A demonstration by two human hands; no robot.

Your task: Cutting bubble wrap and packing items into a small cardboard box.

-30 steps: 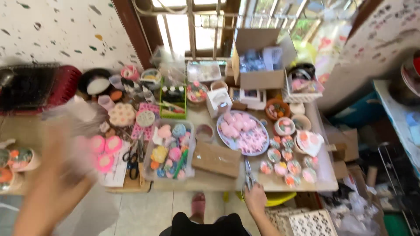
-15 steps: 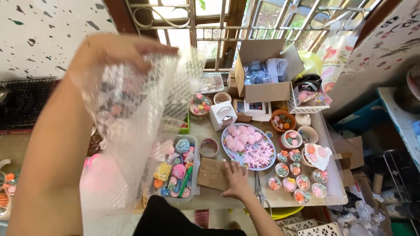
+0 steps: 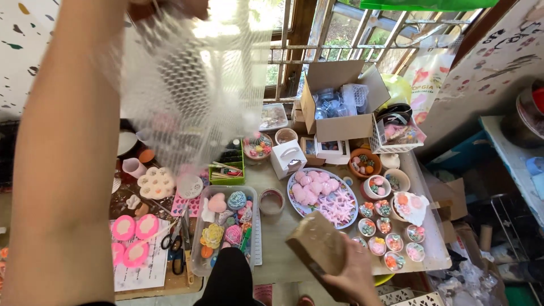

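— What do the hands have, in the head view?

— The left hand (image 3: 170, 7) is raised to the top edge, fingers pinched shut on a sheet of clear bubble wrap (image 3: 187, 85) that hangs in front of the window. The right hand (image 3: 357, 277) is low, near the table's front edge, fingers wrapped around a brown cardboard box (image 3: 318, 248) held tilted above the table (image 3: 277, 255).

— And the packages?

— An open brown carton (image 3: 340, 107) of clear plastic pieces stands at the back by the window. In front of it sits a small white box with a handle (image 3: 288, 158); to its right a white mesh basket (image 3: 396, 136). A green tray (image 3: 228, 170) lies left of the white box. A clear tray of coloured moulded pieces (image 3: 224, 229) is at the front, beside a round plate of pink hearts and stars (image 3: 320, 195). Small decorated cups (image 3: 391, 238) crowd the right corner. A printed paper sheet (image 3: 141, 272) with pink rounds lies at left.

— What differs from half a second ago?

— The bubble wrap is higher, its lower edge now clear of the front trays. The brown box, lying flat on the table then, is now lifted and tipped in the right hand.
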